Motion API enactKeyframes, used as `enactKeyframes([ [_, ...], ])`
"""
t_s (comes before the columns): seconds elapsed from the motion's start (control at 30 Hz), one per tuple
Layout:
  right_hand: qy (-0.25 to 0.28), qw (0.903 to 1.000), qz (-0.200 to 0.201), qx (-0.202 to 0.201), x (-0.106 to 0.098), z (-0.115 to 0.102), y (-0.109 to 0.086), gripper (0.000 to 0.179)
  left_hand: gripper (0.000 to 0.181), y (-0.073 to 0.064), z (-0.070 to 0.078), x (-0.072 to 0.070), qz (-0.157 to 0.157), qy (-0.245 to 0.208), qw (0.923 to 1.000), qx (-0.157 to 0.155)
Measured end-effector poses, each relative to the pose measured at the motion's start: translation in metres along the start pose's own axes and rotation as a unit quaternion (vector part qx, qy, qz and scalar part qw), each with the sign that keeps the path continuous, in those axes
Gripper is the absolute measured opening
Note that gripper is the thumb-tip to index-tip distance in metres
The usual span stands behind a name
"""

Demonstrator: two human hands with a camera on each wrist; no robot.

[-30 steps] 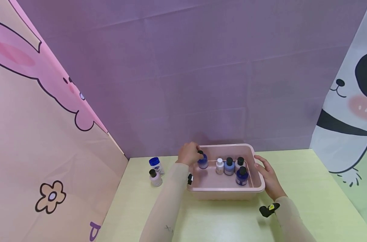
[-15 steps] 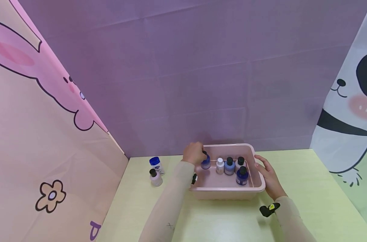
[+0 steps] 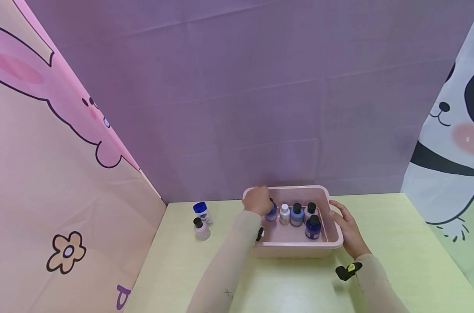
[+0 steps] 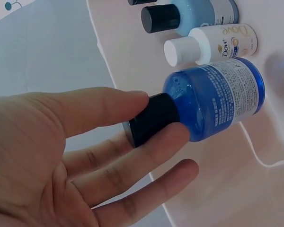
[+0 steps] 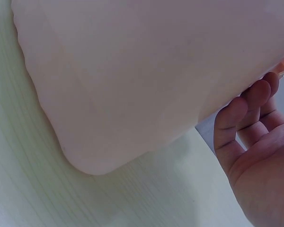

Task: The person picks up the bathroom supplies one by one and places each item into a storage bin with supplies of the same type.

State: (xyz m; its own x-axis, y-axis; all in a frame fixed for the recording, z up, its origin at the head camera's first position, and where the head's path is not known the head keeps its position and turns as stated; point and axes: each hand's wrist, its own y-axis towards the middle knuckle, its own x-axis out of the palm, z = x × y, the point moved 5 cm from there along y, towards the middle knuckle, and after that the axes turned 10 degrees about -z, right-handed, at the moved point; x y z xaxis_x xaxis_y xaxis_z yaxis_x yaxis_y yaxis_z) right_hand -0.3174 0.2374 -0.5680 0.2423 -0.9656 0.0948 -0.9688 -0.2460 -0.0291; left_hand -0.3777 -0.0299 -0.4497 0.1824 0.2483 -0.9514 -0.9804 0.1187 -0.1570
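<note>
My left hand point(image 3: 257, 201) reaches over the left end of a pink plastic basin point(image 3: 287, 245). Its thumb and fingers pinch the black cap of a dark blue bottle point(image 4: 203, 101), which stands upright inside. Right beside that bottle is a small white Dove bottle point(image 4: 232, 45). Farther right in the basin are a light blue bottle point(image 3: 296, 215), a pale bottle with a black cap point(image 3: 309, 211) and a second dark blue bottle point(image 3: 313, 228). My right hand point(image 3: 348, 228) rests against the basin's right side, fingertips touching the outer wall point(image 5: 132, 85) near the rim.
To the left on the pale yellow table point(image 3: 174, 261) stand a white jar with a blue lid point(image 3: 202, 213) and a pale pink bottle with a black cap point(image 3: 201, 231). A purple sheet point(image 3: 221, 130) hangs behind the basin, with printed cartoon sheets at both sides.
My left hand has moved right with the dark blue bottle, bringing it up beside the white one. My right hand stays at the basin's right side.
</note>
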Motion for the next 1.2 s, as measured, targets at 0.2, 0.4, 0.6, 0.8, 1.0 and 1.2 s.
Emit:
enactKeyframes([
  [0.2,0.0,1.0,0.002,0.001,0.0,0.001,0.001,0.054,0.014,-0.004,0.005,0.004,0.018,0.01,0.9996,-0.019],
  [0.4,0.0,1.0,0.004,0.008,-0.001,0.004,0.002,0.053,0.026,-0.005,0.01,0.008,0.007,0.021,0.9989,-0.042],
  [0.6,-0.005,0.9998,0.007,0.015,-0.001,0.005,0.002,0.052,0.03,-0.002,0.011,0.01,-0.002,0.02,0.9982,-0.057],
  [0.8,-0.001,0.9999,0.011,0.012,-0.001,0.002,0.001,0.055,0.032,0.003,0.012,0.012,-0.006,0.024,0.9976,-0.066],
  [1.0,0.014,0.9998,0.011,-0.004,-0.002,0.001,0.001,0.054,0.036,0.008,0.016,0.017,-0.011,0.041,0.9968,-0.068],
  [1.2,0.011,0.9998,0.014,0.004,-0.002,0.003,0.002,0.055,0.038,0.013,0.021,0.022,-0.024,0.059,0.9952,-0.074],
])
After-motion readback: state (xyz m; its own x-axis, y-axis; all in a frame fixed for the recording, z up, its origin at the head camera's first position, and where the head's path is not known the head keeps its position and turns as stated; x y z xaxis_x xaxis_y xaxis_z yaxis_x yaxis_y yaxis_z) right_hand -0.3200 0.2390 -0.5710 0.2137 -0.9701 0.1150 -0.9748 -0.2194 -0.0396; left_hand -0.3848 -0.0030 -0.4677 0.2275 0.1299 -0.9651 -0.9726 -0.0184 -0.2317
